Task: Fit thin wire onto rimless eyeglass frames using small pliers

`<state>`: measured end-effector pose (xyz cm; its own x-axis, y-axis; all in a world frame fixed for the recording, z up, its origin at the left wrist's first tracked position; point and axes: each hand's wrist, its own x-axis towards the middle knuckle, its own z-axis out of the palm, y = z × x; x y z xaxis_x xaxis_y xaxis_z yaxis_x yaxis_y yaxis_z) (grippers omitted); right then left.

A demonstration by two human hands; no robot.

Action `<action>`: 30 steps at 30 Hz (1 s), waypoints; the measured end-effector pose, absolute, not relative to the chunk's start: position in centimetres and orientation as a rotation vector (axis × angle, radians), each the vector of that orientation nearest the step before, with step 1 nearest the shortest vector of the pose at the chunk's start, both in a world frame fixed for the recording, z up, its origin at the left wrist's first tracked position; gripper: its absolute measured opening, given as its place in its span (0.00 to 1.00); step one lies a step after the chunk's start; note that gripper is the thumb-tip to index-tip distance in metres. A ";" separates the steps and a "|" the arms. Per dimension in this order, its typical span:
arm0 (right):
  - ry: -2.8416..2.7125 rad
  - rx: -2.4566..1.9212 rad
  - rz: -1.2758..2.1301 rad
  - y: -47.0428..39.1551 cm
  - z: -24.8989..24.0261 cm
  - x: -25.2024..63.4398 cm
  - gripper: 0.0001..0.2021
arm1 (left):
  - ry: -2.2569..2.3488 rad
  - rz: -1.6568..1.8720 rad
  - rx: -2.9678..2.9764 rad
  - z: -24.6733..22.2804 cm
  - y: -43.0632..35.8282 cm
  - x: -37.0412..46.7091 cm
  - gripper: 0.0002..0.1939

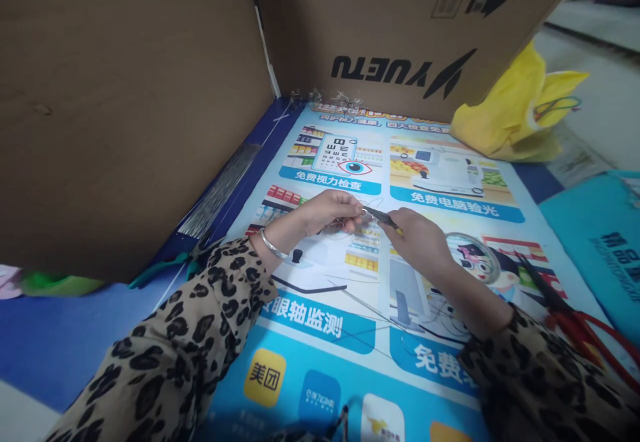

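My left hand (334, 211), with a silver bangle (273, 245) at the wrist, pinches a piece of thin wire (345, 227) above the printed poster (383, 155). Pliers (381, 216) with dark jaws and yellow on the handle are gripped in my right hand (421, 239). The jaw tips point left and meet the wire at my left fingertips. Loose lengths of fine wire trail over the poster below both hands. The exact shape of the held wire is too small to tell.
Cardboard (125, 95) stands at the left and back. Small wire pieces (340, 99) line the far edge. A yellow bag (505, 112), turquoise bag (595, 235) and red-handled scissors (575, 322) lie right. Straight wires (220, 192) and green-handled pliers (187, 259) are left; a round container (475, 259) is beyond my right wrist.
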<state>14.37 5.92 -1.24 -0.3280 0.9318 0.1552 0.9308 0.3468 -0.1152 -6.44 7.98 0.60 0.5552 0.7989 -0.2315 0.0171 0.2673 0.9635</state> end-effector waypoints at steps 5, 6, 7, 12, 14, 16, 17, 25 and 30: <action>-2.406 -1.684 0.029 5.9 -1.1 14.3 0.13 | 0.885 0.631 1.171 1.4 7.6 -6.1 0.07; -2.406 -1.688 0.045 5.8 -1.1 14.3 0.13 | 0.889 0.636 1.164 1.5 7.6 -6.1 0.07; -2.404 -1.692 0.060 5.8 -1.0 14.3 0.13 | 0.894 0.641 1.161 1.6 7.5 -6.0 0.07; -2.432 -1.625 0.091 6.0 -0.9 14.5 0.12 | 0.899 0.682 1.203 1.3 7.7 -6.1 0.05; -2.464 -1.581 0.043 6.0 -0.9 14.6 0.12 | 0.892 0.690 1.231 1.0 7.8 -6.2 0.05; -2.495 -1.556 -0.046 6.1 -0.9 14.7 0.11 | 0.888 0.678 1.255 0.8 7.9 -6.3 0.05; -2.508 -1.547 -0.103 6.1 -0.8 14.7 0.11 | 0.885 0.672 1.267 0.7 7.9 -6.4 0.06; -2.516 -1.463 -0.529 5.9 -0.6 14.6 0.10 | 0.887 0.621 1.293 1.0 7.8 -6.3 0.05; -2.512 -1.412 -0.629 5.7 -0.4 14.7 0.10 | 0.881 0.622 1.306 0.6 8.1 -6.5 0.04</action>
